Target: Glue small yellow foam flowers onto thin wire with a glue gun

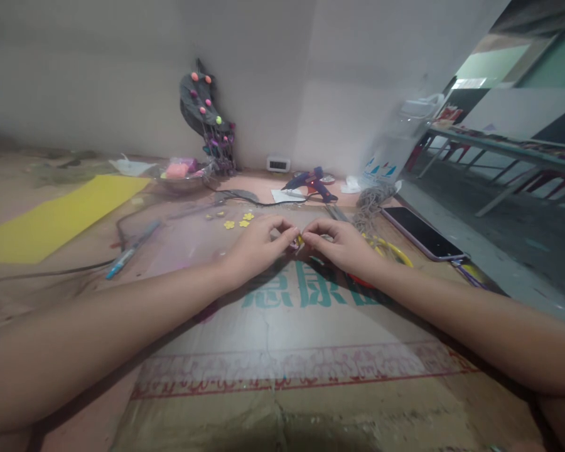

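Note:
My left hand (pixel 257 246) and my right hand (pixel 341 245) meet fingertip to fingertip over a flattened cardboard sheet (pixel 301 339) printed with green characters. Both hands pinch a tiny yellow and pink piece (pixel 298 242) between thumbs and forefingers; it is too small to name. Three small yellow foam flowers (pixel 239 221) lie on the cardboard just beyond my left hand. Yellow-handled scissors (pixel 390 250) lie partly hidden behind my right hand.
A blue pen (pixel 130 251) and a yellow foam sheet (pixel 56 216) lie at left. A blue glue gun (pixel 311 183), a grey twine bundle (pixel 371 199) and a phone (pixel 422 233) lie at back right. A dark decorated ornament (pixel 207 119) leans on the wall beside a bowl (pixel 183 172).

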A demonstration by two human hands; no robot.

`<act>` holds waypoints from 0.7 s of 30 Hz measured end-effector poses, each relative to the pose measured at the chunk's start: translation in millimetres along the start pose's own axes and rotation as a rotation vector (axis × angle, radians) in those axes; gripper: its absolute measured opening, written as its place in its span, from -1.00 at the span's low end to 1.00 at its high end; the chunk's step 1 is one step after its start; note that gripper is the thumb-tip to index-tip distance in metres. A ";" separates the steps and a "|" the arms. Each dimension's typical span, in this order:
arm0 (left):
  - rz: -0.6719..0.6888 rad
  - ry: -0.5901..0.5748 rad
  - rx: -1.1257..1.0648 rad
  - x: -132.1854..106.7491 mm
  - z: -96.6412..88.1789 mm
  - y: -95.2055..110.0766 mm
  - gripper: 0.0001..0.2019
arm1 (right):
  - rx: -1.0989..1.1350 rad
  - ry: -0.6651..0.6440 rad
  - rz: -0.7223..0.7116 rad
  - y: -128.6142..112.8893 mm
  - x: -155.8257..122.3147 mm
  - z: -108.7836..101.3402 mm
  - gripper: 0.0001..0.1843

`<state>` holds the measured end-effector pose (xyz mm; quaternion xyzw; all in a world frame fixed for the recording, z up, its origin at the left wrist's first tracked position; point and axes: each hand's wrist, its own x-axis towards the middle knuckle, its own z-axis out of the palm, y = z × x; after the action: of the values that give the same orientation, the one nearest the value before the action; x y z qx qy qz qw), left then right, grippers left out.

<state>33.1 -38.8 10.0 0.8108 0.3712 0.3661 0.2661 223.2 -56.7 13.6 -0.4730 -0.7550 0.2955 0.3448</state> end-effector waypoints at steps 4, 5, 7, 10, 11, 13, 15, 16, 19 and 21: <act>0.009 0.010 0.034 0.1 0.7 -1.9 -0.75 | -0.019 0.000 -0.003 -3.5 -0.4 -0.9 -0.71; 0.005 0.011 0.042 0.2 0.8 -2.1 -0.75 | -0.023 0.010 -0.005 -3.7 -0.2 -1.1 -0.72; -0.007 0.015 0.054 0.3 0.9 -2.1 -0.76 | -0.027 0.024 -0.014 -3.2 0.2 -1.1 -0.76; -0.009 0.003 0.044 0.1 0.7 -2.0 -0.75 | -0.062 0.025 -0.036 -1.7 0.8 -0.9 -0.80; -0.005 -0.005 0.037 0.0 0.6 -2.1 -0.74 | -0.079 0.027 -0.043 -1.3 0.9 -0.9 -0.80; 0.000 -0.021 0.015 -0.2 0.5 -2.5 -0.72 | -0.108 0.038 -0.047 -0.9 0.8 -0.8 -0.79; -0.004 -0.037 -0.016 -0.2 0.6 -3.4 -0.71 | -0.127 0.056 -0.044 -0.8 0.5 -0.6 -0.78; -0.007 -0.042 -0.031 -0.1 0.9 -4.2 -0.72 | -0.134 0.064 -0.046 -0.9 0.4 -0.5 -0.78; -0.006 -0.026 -0.042 0.3 2.2 -7.2 -0.71 | -0.133 0.079 -0.054 -0.7 0.5 -0.1 -0.80; -0.002 -0.009 -0.037 0.5 3.0 -8.4 -0.69 | -0.127 0.078 -0.052 -0.6 0.8 0.0 -0.81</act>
<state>32.2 -34.0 2.5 0.8069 0.3641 0.3690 0.2833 222.7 -56.3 14.2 -0.4852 -0.7703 0.2192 0.3509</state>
